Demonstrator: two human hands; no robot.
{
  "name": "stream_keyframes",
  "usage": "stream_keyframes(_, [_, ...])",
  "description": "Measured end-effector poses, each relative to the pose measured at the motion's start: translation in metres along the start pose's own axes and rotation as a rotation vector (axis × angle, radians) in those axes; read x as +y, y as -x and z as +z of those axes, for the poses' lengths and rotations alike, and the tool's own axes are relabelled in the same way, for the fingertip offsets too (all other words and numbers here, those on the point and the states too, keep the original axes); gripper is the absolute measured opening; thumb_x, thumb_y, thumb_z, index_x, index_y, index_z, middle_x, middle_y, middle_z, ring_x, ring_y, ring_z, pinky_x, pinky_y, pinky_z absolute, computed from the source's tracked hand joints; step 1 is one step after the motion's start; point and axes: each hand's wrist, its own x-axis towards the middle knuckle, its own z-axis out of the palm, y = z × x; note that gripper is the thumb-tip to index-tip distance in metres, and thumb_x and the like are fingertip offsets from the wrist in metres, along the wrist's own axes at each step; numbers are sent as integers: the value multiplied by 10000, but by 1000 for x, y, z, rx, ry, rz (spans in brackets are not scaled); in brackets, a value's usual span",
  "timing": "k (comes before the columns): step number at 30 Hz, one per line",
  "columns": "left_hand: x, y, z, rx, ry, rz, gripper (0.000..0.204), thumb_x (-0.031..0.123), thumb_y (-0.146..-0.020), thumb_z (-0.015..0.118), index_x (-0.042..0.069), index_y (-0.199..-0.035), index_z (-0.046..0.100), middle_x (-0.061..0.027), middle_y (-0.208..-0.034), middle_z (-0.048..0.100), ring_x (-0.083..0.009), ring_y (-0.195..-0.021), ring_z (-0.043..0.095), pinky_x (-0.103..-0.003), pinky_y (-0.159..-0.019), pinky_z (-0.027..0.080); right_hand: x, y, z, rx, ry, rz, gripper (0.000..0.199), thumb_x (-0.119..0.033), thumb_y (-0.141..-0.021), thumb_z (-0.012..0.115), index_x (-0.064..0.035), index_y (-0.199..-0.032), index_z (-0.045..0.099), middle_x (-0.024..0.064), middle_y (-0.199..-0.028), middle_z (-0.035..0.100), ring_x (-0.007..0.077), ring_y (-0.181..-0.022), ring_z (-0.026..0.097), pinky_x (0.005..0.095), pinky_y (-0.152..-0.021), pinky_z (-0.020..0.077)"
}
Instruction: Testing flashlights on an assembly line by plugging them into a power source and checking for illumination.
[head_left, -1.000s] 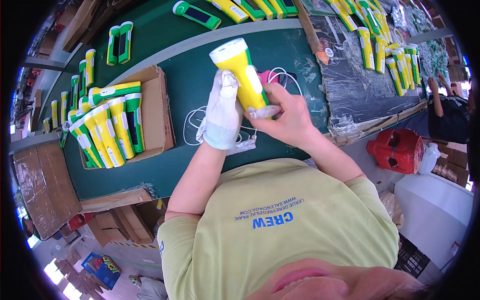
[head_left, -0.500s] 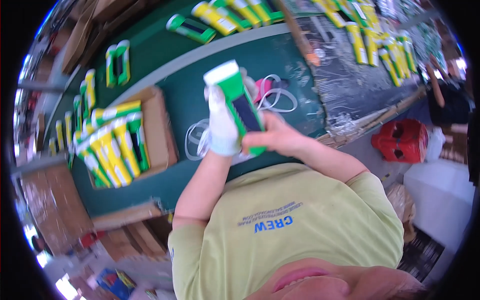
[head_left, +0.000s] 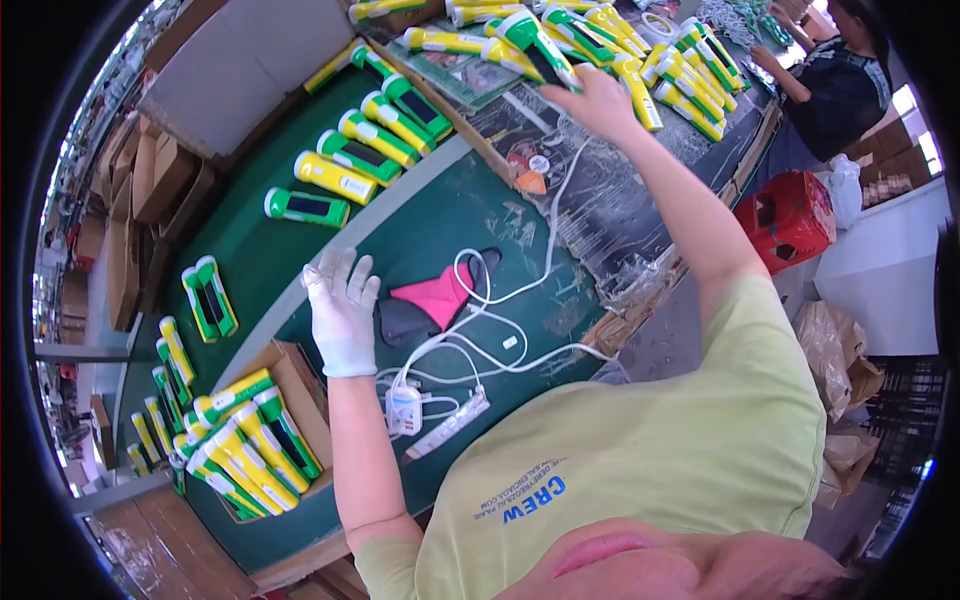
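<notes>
My left hand (head_left: 342,318), in a white glove, is raised over the green work surface with its fingers apart and nothing in it. My right hand (head_left: 600,108), bare, reaches to the far right and is closed around the lower end of a green flashlight (head_left: 540,48) with a white head. Beneath and around that flashlight lies a pile of yellow and green flashlights (head_left: 682,82). Between my hands, a pink and dark grey cloth (head_left: 438,296) lies near white cables (head_left: 515,330) and a white charger block (head_left: 404,410).
On the left stands a cardboard box (head_left: 318,408) holding several flashlights. More flashlights (head_left: 338,178) line the curved green belt beyond a grey rail (head_left: 262,238). A red plastic stool (head_left: 787,222) is at the right, with another person (head_left: 838,85) at the far right.
The flashlight both hands held in front of me is no longer between them. My right hand has moved far right onto a flashlight at the pile; my left has moved left and opened.
</notes>
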Motion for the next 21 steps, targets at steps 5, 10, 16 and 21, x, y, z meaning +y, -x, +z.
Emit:
stream_keyframes(5, [-16, -91, -33, 270, -122, 94, 623, 365, -910, 603, 56, -1402, 381, -117, -1380, 398, -267, -1280, 406, -424, -1083, 309, 33, -78, 7, 193, 382, -11, 503, -517, -887, 559, -28, -947, 663, 153, -960, 690, 331, -907, 673, 458, -766, 529])
stream_keyframes(10, [-28, -155, -43, 319, -156, 47, 697, 310, -864, 677, 9, -1407, 361, -118, -1319, 504, -236, -1229, 463, -416, -1052, 349, 9, -20, 17, 213, -46, -117, 382, -452, -898, 579, -78, -866, 654, 165, -811, 666, 363, -784, 663, 469, -680, 502])
stream_keyframes(16, [-15, -179, -29, 330, -443, -67, 545, 368, -762, 774, 56, -1179, 614, -37, -1039, 633, -140, -897, 592, -306, -772, 456, -5, 79, 19, 109, -491, -186, 204, -223, -830, 725, -36, -896, 680, 117, -688, 625, 218, -614, 597, 322, -575, 449])
stream_keyframes(21, [-2, -107, -8, 298, -1149, 656, 464, 246, -773, 714, 39, -1175, 613, -151, -1103, 582, -303, -1012, 592, -377, -901, 468, -12, 114, 17, 18, -528, -206, 240, -126, -823, 745, 5, -695, 590, 10, -617, 557, 50, -553, 452, 238, -492, 333])
